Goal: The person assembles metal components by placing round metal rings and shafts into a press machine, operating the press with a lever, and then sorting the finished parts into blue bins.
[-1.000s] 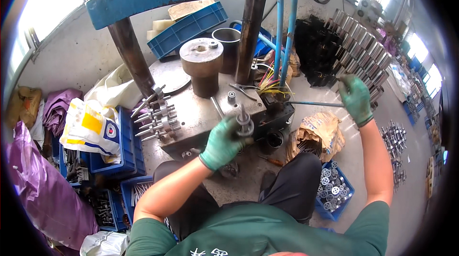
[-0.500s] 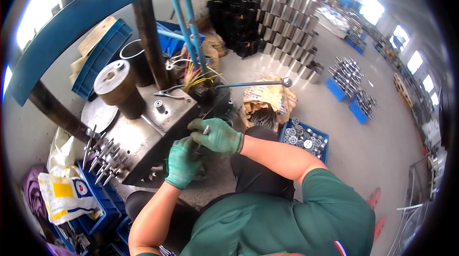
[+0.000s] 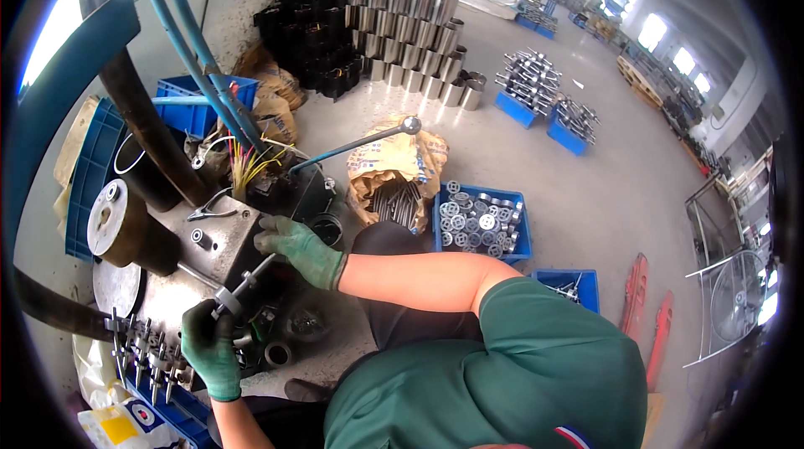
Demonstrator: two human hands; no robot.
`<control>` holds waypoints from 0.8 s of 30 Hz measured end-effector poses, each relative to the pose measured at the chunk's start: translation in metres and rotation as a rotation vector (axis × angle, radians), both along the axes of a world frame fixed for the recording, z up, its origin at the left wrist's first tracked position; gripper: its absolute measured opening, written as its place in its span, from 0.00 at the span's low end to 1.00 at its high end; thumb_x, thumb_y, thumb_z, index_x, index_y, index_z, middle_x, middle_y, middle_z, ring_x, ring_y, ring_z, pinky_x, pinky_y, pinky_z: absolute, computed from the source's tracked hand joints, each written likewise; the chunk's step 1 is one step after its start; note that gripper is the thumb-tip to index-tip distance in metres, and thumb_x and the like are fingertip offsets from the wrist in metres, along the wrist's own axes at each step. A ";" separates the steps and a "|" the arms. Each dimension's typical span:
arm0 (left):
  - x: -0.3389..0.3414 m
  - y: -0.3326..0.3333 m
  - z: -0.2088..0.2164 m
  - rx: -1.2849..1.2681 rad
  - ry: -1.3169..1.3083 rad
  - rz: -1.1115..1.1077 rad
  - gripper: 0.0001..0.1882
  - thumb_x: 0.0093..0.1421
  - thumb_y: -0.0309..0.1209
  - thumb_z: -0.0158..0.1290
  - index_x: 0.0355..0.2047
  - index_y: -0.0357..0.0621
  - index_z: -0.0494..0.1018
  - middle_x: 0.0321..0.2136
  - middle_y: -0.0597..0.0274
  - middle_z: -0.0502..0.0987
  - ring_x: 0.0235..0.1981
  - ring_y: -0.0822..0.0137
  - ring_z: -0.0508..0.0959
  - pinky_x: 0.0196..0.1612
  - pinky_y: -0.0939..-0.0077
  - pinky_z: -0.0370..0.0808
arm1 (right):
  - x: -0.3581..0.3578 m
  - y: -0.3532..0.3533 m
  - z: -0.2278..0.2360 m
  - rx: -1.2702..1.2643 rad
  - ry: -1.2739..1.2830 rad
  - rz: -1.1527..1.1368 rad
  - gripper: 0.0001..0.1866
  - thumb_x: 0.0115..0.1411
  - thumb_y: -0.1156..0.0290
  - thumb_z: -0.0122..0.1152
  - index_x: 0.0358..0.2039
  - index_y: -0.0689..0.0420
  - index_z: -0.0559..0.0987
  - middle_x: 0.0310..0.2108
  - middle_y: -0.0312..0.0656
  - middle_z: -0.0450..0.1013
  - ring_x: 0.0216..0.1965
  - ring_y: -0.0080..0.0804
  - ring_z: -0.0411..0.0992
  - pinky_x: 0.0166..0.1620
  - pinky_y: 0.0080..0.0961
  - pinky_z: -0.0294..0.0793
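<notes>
A metal shaft with a thick disc (image 3: 228, 301) on it slants in front of me beside the press plate (image 3: 167, 219). My left hand (image 3: 211, 350), in a green glove with a dark palm, is closed round its lower left end. At the upper right end my right hand (image 3: 306, 255), gloved the same way, has its fingers bent together about the shaft; the exact grip is partly hidden. Beyond the hands stands a thick round metal block (image 3: 126, 223) with a thin rod (image 3: 198, 275) sticking out near its foot. Pliers (image 3: 209, 206) and a small ring (image 3: 198, 236) lie on the plate.
Several finished shafts (image 3: 155, 361) stand at the plate's left edge. A paper sack of rods (image 3: 398, 156) and a blue crate of discs (image 3: 521, 223) are to the right. A long lever (image 3: 352, 146) reaches over the sack. Steel cylinders (image 3: 410, 30) are stacked behind.
My hands have moved apart, and the shaft with its disc now shows between them. Both hands have shifted left in view. The view has turned right, showing more floor and another crate.
</notes>
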State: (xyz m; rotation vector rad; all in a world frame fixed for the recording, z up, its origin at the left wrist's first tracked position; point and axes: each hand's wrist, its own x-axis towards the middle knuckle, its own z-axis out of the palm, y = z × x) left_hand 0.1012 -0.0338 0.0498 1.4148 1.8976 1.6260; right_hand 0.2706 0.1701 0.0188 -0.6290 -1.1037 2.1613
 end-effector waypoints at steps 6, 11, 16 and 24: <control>0.013 0.001 -0.012 -0.102 0.234 -0.179 0.16 0.57 0.18 0.65 0.45 0.41 0.79 0.43 0.55 0.81 0.41 0.56 0.84 0.46 0.66 0.80 | -0.006 -0.029 -0.012 0.549 -0.178 0.344 0.29 0.75 0.60 0.61 0.69 0.61 0.69 0.58 0.46 0.77 0.61 0.28 0.73 0.64 0.26 0.74; 0.009 -0.005 -0.030 -0.183 0.293 -0.148 0.16 0.54 0.19 0.66 0.43 0.42 0.78 0.42 0.52 0.80 0.37 0.46 0.84 0.38 0.60 0.80 | -0.012 -0.049 0.001 0.768 -0.356 0.535 0.29 0.77 0.52 0.56 0.68 0.59 0.72 0.56 0.48 0.80 0.56 0.37 0.79 0.59 0.33 0.78; 0.012 0.009 -0.018 -0.179 0.369 -0.120 0.13 0.55 0.20 0.65 0.41 0.43 0.80 0.40 0.53 0.82 0.39 0.49 0.85 0.40 0.61 0.81 | 0.002 -0.020 -0.018 0.479 -0.103 0.157 0.15 0.73 0.62 0.62 0.51 0.60 0.82 0.37 0.36 0.81 0.32 0.21 0.76 0.36 0.22 0.77; -0.003 -0.007 -0.011 -0.085 0.196 -0.117 0.15 0.55 0.17 0.68 0.43 0.40 0.81 0.40 0.56 0.81 0.42 0.58 0.83 0.46 0.67 0.81 | 0.003 -0.024 0.001 1.038 -0.375 0.236 0.22 0.63 0.72 0.64 0.57 0.64 0.80 0.43 0.48 0.81 0.46 0.39 0.81 0.51 0.33 0.81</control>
